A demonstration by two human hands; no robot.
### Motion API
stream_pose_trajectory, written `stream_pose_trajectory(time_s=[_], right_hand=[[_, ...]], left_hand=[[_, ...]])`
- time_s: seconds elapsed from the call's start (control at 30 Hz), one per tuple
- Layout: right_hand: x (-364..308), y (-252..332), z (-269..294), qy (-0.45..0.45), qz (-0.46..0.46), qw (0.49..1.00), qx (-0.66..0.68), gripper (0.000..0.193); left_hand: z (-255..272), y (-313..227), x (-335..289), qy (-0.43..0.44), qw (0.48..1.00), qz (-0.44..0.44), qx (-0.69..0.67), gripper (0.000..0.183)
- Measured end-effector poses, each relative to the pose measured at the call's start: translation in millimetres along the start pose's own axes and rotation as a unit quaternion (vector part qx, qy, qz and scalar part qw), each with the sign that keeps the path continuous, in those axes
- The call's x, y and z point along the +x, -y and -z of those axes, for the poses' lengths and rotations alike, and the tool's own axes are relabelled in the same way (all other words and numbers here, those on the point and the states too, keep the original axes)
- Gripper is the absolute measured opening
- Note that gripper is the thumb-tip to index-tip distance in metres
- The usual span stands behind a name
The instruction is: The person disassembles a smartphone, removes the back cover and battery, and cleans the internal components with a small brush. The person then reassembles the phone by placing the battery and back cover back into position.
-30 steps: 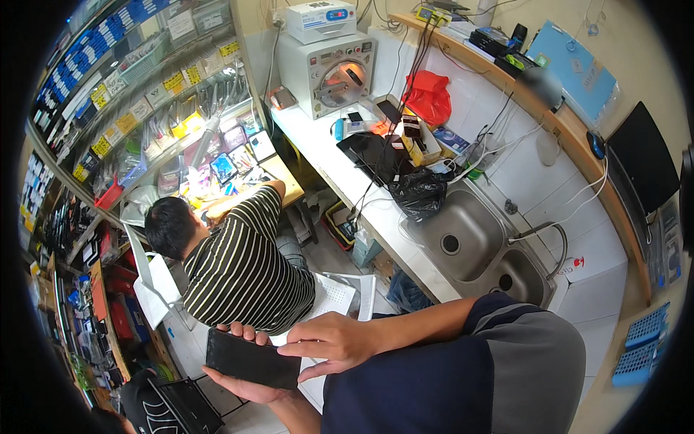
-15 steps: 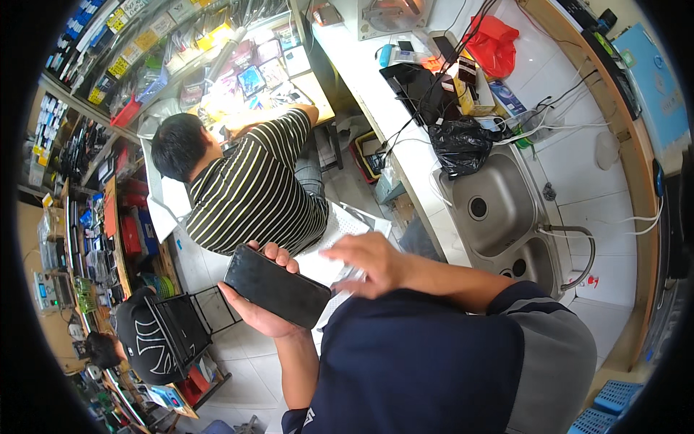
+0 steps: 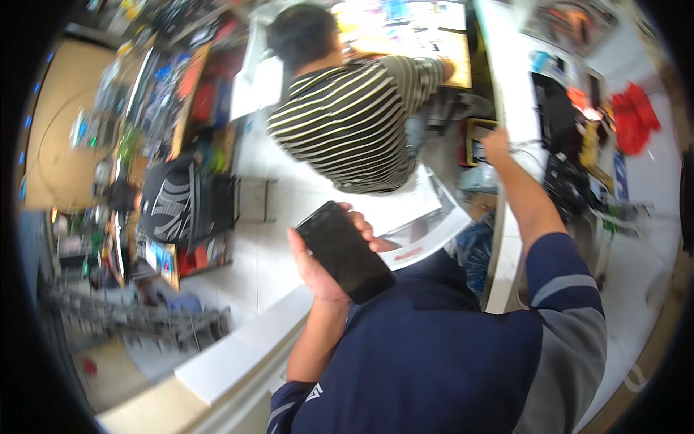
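A black smartphone [image 3: 345, 253] with a dark screen lies tilted in my left hand [image 3: 318, 269]; the thumb grips one long edge and the fingertips curl over the other. My right hand [image 3: 497, 147] is stretched far forward and right, at the edge of the white counter [image 3: 515, 123]. Its fingers are small and smeared, so what they touch, if anything, cannot be made out. Just beyond the phone is a white chair [image 3: 441, 231] with a curved back.
A person in a striped shirt [image 3: 354, 123] sits ahead at a lit, cluttered workbench. Another person in black [image 3: 170, 202] sits at the left near crowded shelves. The right counter carries a black bag [image 3: 567, 184] and a red plastic bag [image 3: 635, 119]. A white ledge [image 3: 242, 351] runs at lower left.
My right hand has left the phone's side and reached out to the counter. The view has swung left. The phone stays in my left hand.
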State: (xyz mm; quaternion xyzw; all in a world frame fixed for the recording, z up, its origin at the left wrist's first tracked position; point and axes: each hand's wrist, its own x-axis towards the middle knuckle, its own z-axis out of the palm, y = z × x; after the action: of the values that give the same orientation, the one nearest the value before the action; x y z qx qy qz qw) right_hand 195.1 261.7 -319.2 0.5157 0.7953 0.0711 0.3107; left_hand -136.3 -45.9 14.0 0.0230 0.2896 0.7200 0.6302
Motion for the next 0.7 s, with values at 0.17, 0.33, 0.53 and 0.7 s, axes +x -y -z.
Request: stream_pose_trajectory(time_s=[0.17,0.33,0.53,0.7], right_hand=[[-6,31,-31,0.089,0.052,0.995,0.003,0.023],[-43,79,-15,0.174,0.118,0.972,0.105,0.030],[-118,80,58,0.115,0.129,0.922,0.346,0.033],[-234,19,145,0.062,0.158,0.692,0.701,0.029]], left_hand=[[6,-11,-7,0.005,0.999,-0.047,0.005,0.084],[2,-9,-7,-0.017,0.998,-0.053,-0.027,0.082],[9,1,7,0.010,0.997,-0.075,-0.011,0.075],[14,10,36,0.077,0.994,-0.064,-0.047,0.072]])
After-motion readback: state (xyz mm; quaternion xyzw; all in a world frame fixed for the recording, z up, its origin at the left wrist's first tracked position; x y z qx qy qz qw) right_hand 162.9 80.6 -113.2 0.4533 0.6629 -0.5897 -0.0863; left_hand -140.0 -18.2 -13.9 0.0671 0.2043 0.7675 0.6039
